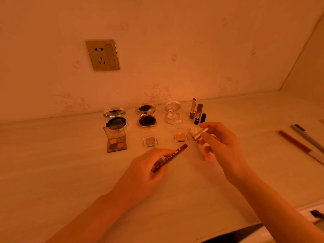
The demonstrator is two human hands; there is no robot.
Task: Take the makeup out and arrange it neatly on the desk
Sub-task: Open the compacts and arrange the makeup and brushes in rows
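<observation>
Lip-gloss tube (172, 153), held above counter (70, 163) in curled fingers of left hand (145, 171), long axis slanting up and rightward to its silver cap (199, 133), pinched in fingers of right hand (220, 142) just beyond the tube's mouth.

One camera only, worn on the person's head. It looks forward and down across the desk (52, 172) toward the wall (175, 41) behind it, from close in: both forearms (98, 216) enter at the bottom edge, and the left hand (145, 174) and right hand (222, 144) sit near mid-frame. The wide lens takes in the socket (102, 55) up on the wall and the corner (280, 89) at right.
</observation>
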